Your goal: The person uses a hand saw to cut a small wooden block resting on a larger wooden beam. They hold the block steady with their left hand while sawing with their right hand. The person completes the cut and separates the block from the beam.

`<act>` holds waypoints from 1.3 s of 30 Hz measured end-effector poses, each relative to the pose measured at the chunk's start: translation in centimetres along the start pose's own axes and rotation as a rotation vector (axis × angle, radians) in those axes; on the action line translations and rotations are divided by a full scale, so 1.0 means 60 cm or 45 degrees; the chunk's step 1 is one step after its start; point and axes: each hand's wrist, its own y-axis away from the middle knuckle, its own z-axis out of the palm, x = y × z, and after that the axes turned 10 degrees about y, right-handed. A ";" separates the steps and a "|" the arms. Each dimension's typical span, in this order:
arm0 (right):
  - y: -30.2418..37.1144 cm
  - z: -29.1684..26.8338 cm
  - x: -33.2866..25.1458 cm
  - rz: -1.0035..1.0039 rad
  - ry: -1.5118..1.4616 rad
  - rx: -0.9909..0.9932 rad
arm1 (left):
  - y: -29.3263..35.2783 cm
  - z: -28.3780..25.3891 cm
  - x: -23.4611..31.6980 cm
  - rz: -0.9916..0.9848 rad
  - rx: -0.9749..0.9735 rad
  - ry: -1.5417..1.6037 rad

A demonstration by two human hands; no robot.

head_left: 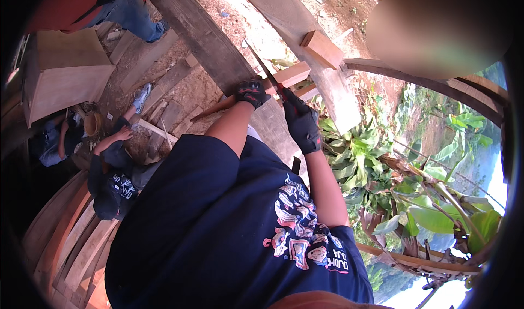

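In black gloves, both my hands are over a wide dark plank (210,44). My right hand (301,124) is closed around the red handle of a handsaw. Its narrow dark blade (261,61) points up and away to the left, across a short reddish piece of wood (292,73). My left hand (251,93) is wrapped over that same piece, which lies crosswise on the plank. Whether the saw teeth touch the wood, I cannot tell.
A wood block (323,48) sits on another long board (284,14) beyond. At left are a large wooden box (68,72), a seated person (117,183) and stacked boards (82,249). Someone in jeans (128,17) stands at upper left. Leafy plants (355,156) grow on the right.
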 end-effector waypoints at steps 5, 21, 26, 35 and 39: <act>0.117 -0.038 0.012 0.118 0.015 -0.016 | -0.005 -0.026 0.016 0.014 -0.063 -0.025; 0.270 -0.164 -0.057 0.236 -0.160 0.135 | 0.012 -0.038 0.028 -0.003 -0.024 -0.080; 0.034 -0.048 -0.029 0.086 -0.133 0.023 | 0.019 -0.011 0.013 0.056 0.088 -0.068; -0.074 0.074 0.015 -0.099 -0.092 0.081 | -0.016 0.083 -0.027 0.246 0.397 -0.029; -0.064 0.065 0.022 -0.039 -0.026 0.086 | -0.002 0.036 -0.001 0.201 0.021 0.014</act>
